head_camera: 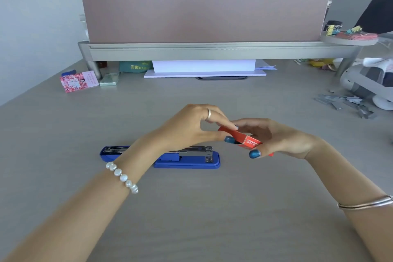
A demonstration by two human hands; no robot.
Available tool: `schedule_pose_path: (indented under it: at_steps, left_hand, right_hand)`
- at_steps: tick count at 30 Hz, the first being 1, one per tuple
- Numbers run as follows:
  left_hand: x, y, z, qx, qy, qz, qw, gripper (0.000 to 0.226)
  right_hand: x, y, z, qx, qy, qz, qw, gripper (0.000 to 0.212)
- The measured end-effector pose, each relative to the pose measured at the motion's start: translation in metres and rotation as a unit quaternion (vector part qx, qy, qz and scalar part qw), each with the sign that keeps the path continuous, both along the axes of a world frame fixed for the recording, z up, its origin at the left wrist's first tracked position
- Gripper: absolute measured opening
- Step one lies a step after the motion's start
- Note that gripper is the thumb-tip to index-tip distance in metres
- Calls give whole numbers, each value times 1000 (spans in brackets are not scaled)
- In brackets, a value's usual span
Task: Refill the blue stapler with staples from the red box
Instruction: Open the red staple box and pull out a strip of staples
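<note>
Both forearms are raised over the grey desk (191, 208); red box (247, 141), light thin card, easily crushed, is pinched by right hand (276, 140) while left hand (191, 127) fingers its open end. Blue stapler (187, 158), rigid, lies opened flat below, untouched; box is best held by its side faces.

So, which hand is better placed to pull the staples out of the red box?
The left hand. Its fingertips are already at the open end of the red box, while the right hand grips the box body and should keep steadying it above the desk.
</note>
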State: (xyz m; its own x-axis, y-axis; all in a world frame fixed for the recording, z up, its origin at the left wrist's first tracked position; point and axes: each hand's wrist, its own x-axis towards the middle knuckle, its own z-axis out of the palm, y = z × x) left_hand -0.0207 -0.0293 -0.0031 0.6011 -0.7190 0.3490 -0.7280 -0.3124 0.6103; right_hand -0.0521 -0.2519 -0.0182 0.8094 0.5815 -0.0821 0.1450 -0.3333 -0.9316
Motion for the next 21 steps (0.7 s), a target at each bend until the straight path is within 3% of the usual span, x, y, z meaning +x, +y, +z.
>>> schedule_pose_path:
  at_steps: [8,13,18,21]
  left_hand:
    - [-4,-2,-10,-49,53,-6,997,22]
    - [-7,-3,-21,-70,67,30,995,17]
    - [-15,-8,-22,-115,37,34,992,20]
    - [-18,-7,-23,-97,-71,38,992,15]
  right_hand:
    - [-2,-2,-7,20,30,14,999,55]
    - [0,1,-11,22,30,23,999,65]
    - [-1,2,-11,45,41,24,998,65]
    - [-2,2,-12,73,49,19,996,68]
